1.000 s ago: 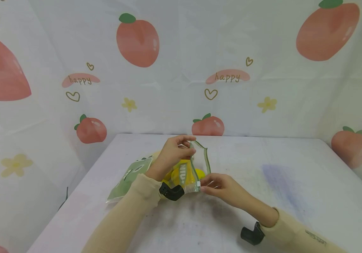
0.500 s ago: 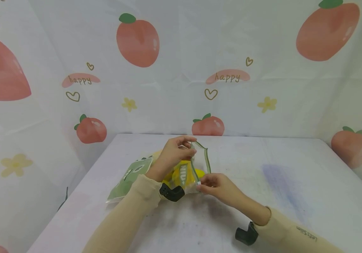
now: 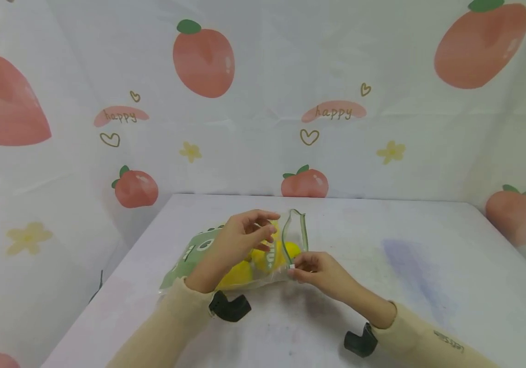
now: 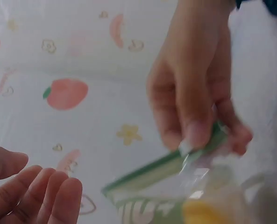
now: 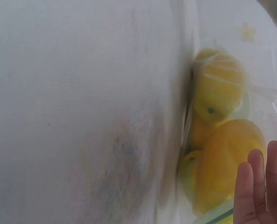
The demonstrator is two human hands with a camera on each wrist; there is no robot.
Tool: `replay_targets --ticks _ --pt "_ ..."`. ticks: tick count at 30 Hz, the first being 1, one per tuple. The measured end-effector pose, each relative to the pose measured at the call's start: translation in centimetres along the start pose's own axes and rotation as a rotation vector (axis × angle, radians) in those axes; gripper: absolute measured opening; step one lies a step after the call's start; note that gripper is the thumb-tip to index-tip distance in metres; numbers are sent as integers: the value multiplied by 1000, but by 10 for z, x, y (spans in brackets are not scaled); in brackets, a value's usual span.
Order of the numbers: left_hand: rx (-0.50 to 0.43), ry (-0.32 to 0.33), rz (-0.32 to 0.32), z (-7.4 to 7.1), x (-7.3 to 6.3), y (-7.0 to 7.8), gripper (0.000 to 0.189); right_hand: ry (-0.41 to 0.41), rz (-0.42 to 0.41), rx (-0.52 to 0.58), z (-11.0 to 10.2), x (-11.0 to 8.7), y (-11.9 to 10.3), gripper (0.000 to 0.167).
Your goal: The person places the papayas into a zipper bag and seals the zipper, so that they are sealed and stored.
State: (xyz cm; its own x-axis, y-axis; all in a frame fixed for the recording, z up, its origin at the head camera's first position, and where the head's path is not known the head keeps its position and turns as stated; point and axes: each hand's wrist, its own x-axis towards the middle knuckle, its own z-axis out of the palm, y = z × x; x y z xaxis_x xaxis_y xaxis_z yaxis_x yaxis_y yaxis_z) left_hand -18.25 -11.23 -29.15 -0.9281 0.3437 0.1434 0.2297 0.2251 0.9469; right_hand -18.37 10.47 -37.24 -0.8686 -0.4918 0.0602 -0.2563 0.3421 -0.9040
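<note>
A clear zip bag [image 3: 255,273] with a green cartoon print lies on the table, its zip mouth partly spread to the right. Several yellow fruits [image 5: 231,154] show through its plastic. With thumb and finger my right hand [image 3: 324,276] pinches the white slider [image 3: 292,266] at the near end of the green zip strip [image 4: 147,172]. My left hand [image 3: 239,243] hovers over the bag with fingers loosely bent and nothing between them. In the left wrist view the left fingers [image 4: 40,196] stand apart from the zip. The right fingertips partly cover the slider.
The bag rests on a white table [image 3: 382,296] with a faint purple stain [image 3: 410,271]. Behind it hangs a white cloth [image 3: 263,66] printed with peaches and flowers. Black wrist mounts sit on both forearms, the left mount [image 3: 229,306] close to the bag's near side.
My left hand has let go of the bag's far zip edge and drawn back left and slightly down. The right hand has moved slightly left along the zip, now pinching the slider.
</note>
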Motion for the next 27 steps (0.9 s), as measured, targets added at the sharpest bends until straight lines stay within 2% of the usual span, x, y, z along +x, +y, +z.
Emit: replay_targets --ticks 3,6,8,12,15,18,20,22,27 --pt "-90 -55 16 8 -18 -4 32 -2 1 7 0 0 0 21" --pt "-209 -117 -32 17 -34 -14 35 -5 -1 10 2 -1 1 20" --pt "-289 -164 -99 25 -44 -23 36 -10 -8 12 2 -1 2 19" --pt "-423 -247 -291 41 -61 -46 37 -4 -7 4 1 -2 2 20" --pt "-497 -189 -418 54 -70 -67 36 2 -4 4 1 -1 1 20" --pt "-589 -55 -462 64 -73 -83 39 1 -5 14 2 -1 1 21" --pt "-673 26 -458 68 -73 -88 42 0 -3 17 2 -1 1 21" --pt "-744 80 -446 71 -72 -88 43 -2 -4 22 2 -1 0 20" --pt "-847 159 -426 78 -66 -83 26 -5 4 28 2 -3 -1 19"
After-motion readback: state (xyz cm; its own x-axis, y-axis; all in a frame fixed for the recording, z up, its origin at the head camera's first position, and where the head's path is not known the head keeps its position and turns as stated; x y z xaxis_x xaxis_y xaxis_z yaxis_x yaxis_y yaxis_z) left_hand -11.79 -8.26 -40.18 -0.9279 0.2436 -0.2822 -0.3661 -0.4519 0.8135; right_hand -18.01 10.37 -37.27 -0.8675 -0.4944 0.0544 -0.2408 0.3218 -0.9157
